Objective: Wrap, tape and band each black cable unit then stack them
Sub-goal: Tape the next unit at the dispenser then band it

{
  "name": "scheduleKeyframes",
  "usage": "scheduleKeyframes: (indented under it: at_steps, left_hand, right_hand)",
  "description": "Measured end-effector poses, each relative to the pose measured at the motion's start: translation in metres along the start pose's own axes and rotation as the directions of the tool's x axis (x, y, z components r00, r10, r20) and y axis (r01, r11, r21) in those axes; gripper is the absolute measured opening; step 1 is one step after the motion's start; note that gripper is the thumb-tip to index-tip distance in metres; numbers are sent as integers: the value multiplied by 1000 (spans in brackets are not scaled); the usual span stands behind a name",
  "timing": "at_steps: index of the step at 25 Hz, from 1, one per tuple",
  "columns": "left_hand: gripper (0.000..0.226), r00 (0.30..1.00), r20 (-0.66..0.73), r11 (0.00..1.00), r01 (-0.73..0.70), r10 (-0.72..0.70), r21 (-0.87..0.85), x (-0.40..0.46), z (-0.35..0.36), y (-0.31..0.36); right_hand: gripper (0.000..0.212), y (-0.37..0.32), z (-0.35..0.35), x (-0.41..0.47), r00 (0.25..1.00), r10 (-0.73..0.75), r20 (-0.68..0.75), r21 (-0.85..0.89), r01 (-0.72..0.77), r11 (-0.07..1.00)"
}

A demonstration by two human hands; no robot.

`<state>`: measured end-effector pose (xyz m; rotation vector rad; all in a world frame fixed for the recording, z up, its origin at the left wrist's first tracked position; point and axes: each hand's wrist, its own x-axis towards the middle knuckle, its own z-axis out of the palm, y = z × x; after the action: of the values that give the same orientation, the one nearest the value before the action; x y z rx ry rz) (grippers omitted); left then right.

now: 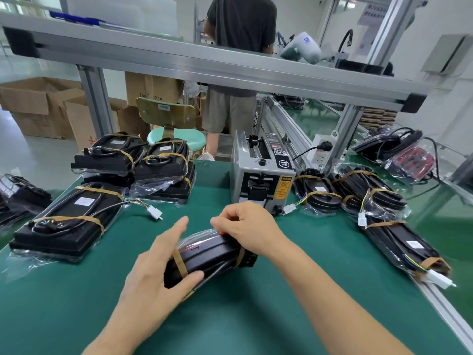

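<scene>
We see a black cable unit wrapped in clear plastic [210, 254] near the middle of the green table mat [294, 303]. It stands up on its long edge. Two tan rubber bands go around it, one near each end.

Our left hand [158, 267] holds the unit at its 8 o'clock end. The thumb presses on the near side and the fingers reach over the top, loosely bent. Our right hand [245, 226] is at the 1 o'clock end. Its fingers are curled and pinch the clear plastic at the top edge of the unit.

At 12 o'clock from the unit stands a grey box-shaped tape machine [261, 172], just past our right hand.

At 10 o'clock lies a stack of finished black units with tan bands [133, 162], piled near the far left edge of the mat. In front of that pile, at 9 o'clock, one big flat black unit with two tan bands [66, 226] lies alone. A white plug on thin coloured wires [155, 212] sticks out from it.

At 2 and 3 o'clock more banded black units in clear bags [358, 193] lie in a row by the right edge of the mat.

Far away at 12 o'clock a person in a dark shirt and grey shorts [238, 60] stands behind a silver metal frame bar [204, 65].
</scene>
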<state>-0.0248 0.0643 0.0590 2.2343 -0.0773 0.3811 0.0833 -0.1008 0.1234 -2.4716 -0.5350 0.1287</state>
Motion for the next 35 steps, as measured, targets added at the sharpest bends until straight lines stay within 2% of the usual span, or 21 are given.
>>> scheduleKeyframes:
  at_steps: [2, 3, 5, 7, 9, 12, 15, 18, 23, 27, 31, 34, 35]
  left_hand:
    - [67, 991, -37, 991, -130, 132, 36, 1, 4, 1]
    - [64, 987, -60, 988, -151, 152, 15, 1, 5, 2]
    - [73, 980, -127, 987, -160, 156, -28, 1, 9, -1]
    - [78, 968, -196, 987, -162, 156, -17, -1, 16, -1]
    - [74, 945, -278, 984, -173, 175, 31, -3, 25, 2]
    - [67, 904, -388, 982, -145, 181, 120, -3, 36, 9]
    - [71, 895, -409, 980, -127, 181, 157, -3, 42, 6]
    - [74, 898, -402, 978, -123, 181, 166, -3, 41, 3]
    - [82, 908, -384, 982, -120, 169, 149, -3, 41, 2]
    - [83, 905, -391, 983, -122, 167, 136, -2, 40, 2]
    - [83, 900, -402, 984, -121, 165, 132, -2, 41, 4]
    - [71, 889, -427, 983, -116, 166, 139, -2, 39, 5]
    - [68, 888, -431, 984, -109, 160, 140, -2, 38, 6]
  right_hand:
    - [29, 3, -2, 0, 999, -26, 43, 46, 24, 999]
    - [30, 6, -3, 1, 999, -37, 39, 122, 32, 992]
    - [27, 20, -10, 7, 993, 64, -102, 371, -22, 929]
    - [18, 42, -17, 20, 896, 351, -274, 592, -131, 795]
    - [15, 62, -18, 37, 762, 567, -312, 683, -235, 691]
    - [11, 70, -12, 62, 672, 682, -290, 760, -272, 591]
    - [7, 68, -8, 79, 606, 750, -265, 825, -260, 502]
    - [23, 68, -6, 89, 553, 800, -234, 885, -220, 410]
    - [22, 67, -4, 90, 545, 817, -186, 924, -186, 335]
    - [15, 67, -3, 80, 608, 763, -219, 905, -166, 392]
    - [17, 74, -5, 65, 677, 722, -144, 917, -183, 354]
    - [4, 76, -4, 60, 694, 704, -152, 912, -177, 370]
    - [9, 76, -3, 62, 694, 698, -173, 912, -154, 379]
